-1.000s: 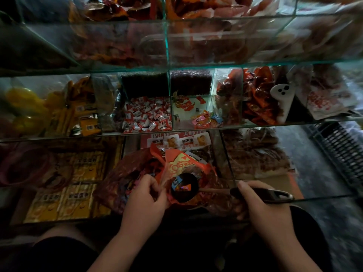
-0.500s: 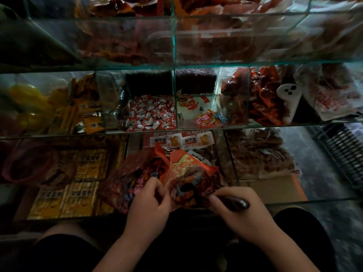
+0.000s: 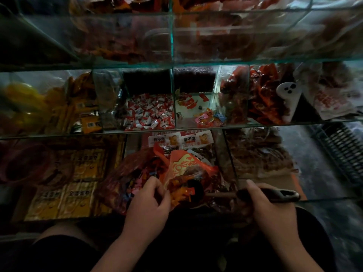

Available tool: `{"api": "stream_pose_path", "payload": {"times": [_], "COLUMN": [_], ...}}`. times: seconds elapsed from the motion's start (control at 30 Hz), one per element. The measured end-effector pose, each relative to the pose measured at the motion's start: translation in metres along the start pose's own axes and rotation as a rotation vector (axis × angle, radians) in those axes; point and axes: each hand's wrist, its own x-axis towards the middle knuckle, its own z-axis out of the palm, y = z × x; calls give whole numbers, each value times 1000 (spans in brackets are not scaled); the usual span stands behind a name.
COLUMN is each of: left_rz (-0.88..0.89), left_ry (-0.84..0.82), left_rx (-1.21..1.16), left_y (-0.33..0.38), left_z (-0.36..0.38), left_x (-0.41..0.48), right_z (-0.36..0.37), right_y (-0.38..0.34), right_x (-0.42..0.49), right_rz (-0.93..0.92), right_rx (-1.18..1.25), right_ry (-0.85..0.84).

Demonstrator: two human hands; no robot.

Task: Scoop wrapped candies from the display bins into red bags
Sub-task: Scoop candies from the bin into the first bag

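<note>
A scoop [image 3: 194, 190] sat at the mouth of the red bag [image 3: 186, 167], mid-fill.
The left hand [image 3: 149, 203] pinched the bag's rim open; the right hand [image 3: 273, 211] was curled round the scoop's handle. The next move would likely call for a reach up to the wrapped candies [image 3: 151, 113] in their glass bin [image 3: 172, 99].

Room above red bag [image 3: 188, 165], glass shelf [image 3: 255, 125] behind, divider [image 3: 230, 163] right
</note>
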Motion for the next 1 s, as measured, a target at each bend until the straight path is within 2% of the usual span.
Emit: {"api": "stream_pose_path", "payload": {"times": [0.13, 0.27, 0.37, 0.43, 0.7, 1.0], "left_rz": [-24, -11, -3, -2, 3, -14], "left_ry": [-9, -22, -9, -8, 6, 18], "left_rx": [-1, 5, 13, 15, -16, 27], "left_y": [0, 3, 4, 4, 1, 2], "left_z": [2, 2, 3, 3, -2, -2], "left_x": [-1, 0, -1, -2, -2, -3], "right_z": [-9, 5, 23, 36, 20, 2], "right_y": [-6, 3, 8, 10, 8, -9], "right_x": [-4, -8, -18, -22, -12, -12], "right_rz": [-92, -185, -335, -370, -13, -1], "right_rx": [3, -124, -272, -285, -3, -5], "right_ry": [-33, -162, -207, -257, -63, -20]}}
